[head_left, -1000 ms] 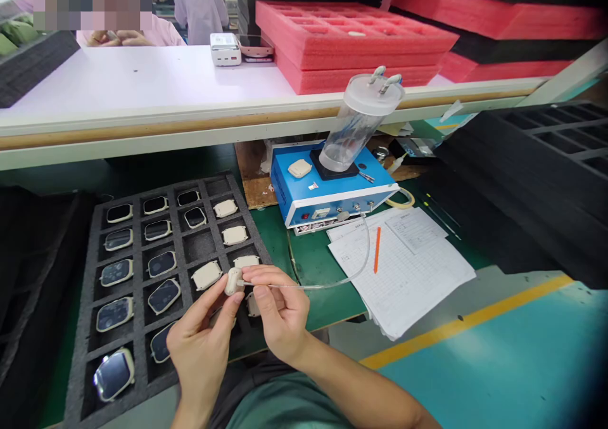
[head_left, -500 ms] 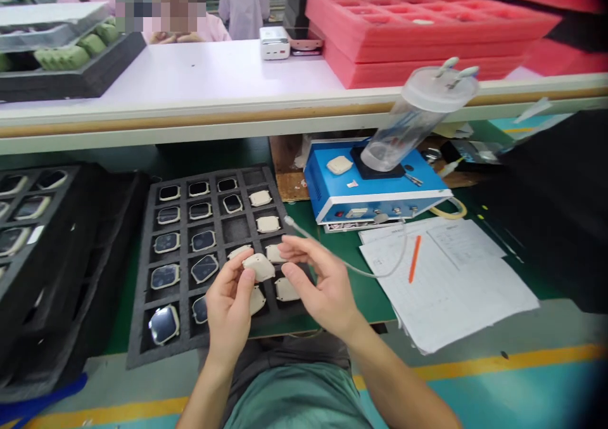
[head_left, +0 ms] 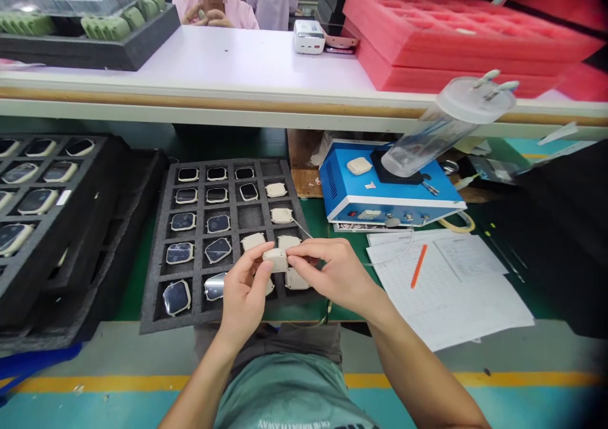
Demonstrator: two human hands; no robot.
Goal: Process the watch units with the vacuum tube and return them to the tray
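Over the front of a dark foam tray (head_left: 152,299), my left hand (head_left: 244,293) grips a cream square watch case (head_left: 275,260) between thumb and fingers. My right hand (head_left: 339,274) pinches its right edge, thumb and forefinger closed together. Whether something small sits between those fingertips is hidden. A thin clear tube (head_left: 304,229) passes behind my right hand, its end over the tray. Tray pockets hold several watches with dark screens (head_left: 217,224) on the left and cream watch cases (head_left: 282,215), turned back side up, on the right.
Right of the tray stands a blue control box (head_left: 351,191) carrying a clear cylinder (head_left: 422,140) and another watch case (head_left: 359,165). Papers (head_left: 456,296) with an orange stick (head_left: 418,266) lie nearer. More foam trays (head_left: 90,226) sit left. Red foam trays (head_left: 456,42) occupy the shelf; a co-worker (head_left: 213,11) sits beyond.
My right hand has come in to the watch case and its fingers have closed at the edge. My left hand keeps its hold. The camera view has shifted left.
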